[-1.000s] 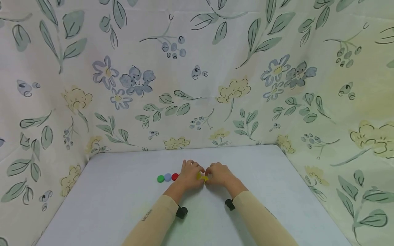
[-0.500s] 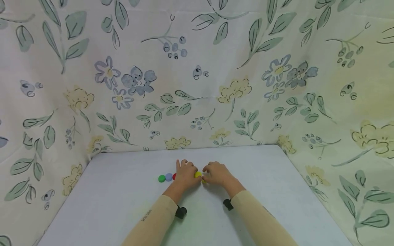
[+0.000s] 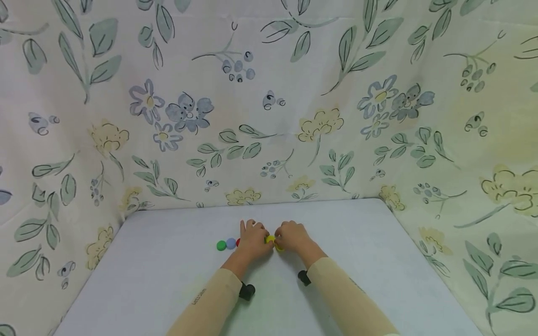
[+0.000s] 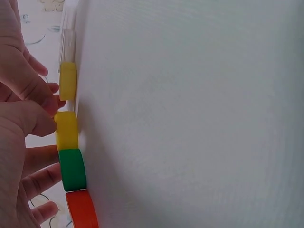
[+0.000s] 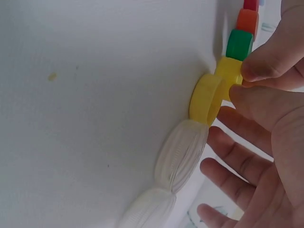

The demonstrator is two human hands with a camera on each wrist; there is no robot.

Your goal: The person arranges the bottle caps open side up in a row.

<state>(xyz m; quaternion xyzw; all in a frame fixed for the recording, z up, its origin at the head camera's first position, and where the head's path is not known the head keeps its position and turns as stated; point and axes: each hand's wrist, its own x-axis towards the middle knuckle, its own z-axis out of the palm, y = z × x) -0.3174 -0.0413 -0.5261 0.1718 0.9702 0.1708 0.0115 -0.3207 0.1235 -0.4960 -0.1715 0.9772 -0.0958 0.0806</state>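
Plastic bottle caps lie in a touching or near-touching row on the white table. My left hand (image 3: 253, 240) holds a yellow cap (image 4: 67, 130) between thumb and index finger; its other fingers spread behind the green cap (image 4: 72, 169) beside it. My right hand (image 3: 293, 236) is close on the right, fingers loosely bent. Its thumb (image 5: 244, 96) overlaps the held cap's edge in the right wrist view. Its index fingertip is at the back of a second yellow cap (image 5: 204, 99), hollow side showing. Two clear ridged caps (image 5: 181, 154) continue the row, hidden under my right hand in the head view.
The row runs left through an orange cap (image 5: 248, 23) and a red cap (image 5: 251, 4) to a blue cap (image 3: 231, 243) and a green cap (image 3: 221, 245). Floral cloth (image 3: 269, 116) hangs behind and beside the table (image 3: 168, 270).
My left hand has shifted slightly left. My right hand first drew a little apart from it, then came back left and lower toward the yellow caps.
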